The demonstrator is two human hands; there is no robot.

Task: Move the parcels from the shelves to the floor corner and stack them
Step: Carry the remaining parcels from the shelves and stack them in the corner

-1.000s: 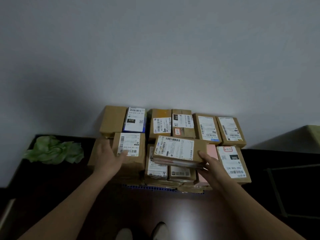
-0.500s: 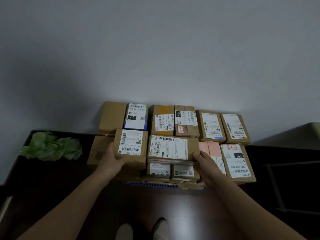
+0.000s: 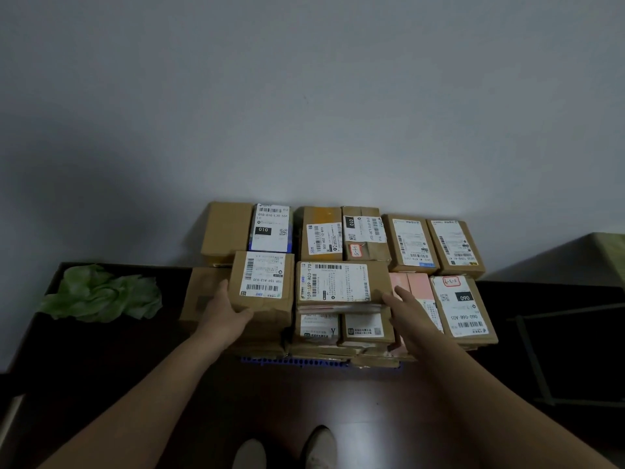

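Looking down, a pile of parcels is seen on the floor, shoved right up against the wall; six boxes are lined along the wall at the back, and a front row is stacked nearer. The flat parcel, labelled 159-159-A03-170, is laid on top of the front row in the middle, label up; two smaller boxes are seen underneath it. The right hand is held open at its right end, fingers straight and loose; nothing is gripped, and whether the tips are actually touching the cardboard can't be told tbh. The left hand is wrapped round the lower left corner of the 030 box; fingers are laid along its left side and the thumb is hooked over the front, so that box is held. The 030 box is sat just left of the flat parcel, sides nearly touching. A pink parcel is partly covered by the right hand; the 090 box is placed just right of it. A blue ribbed edge is seen under the pile; a green crumpled thing is left well off to the left; two shoes are caught at the bottom of the view.
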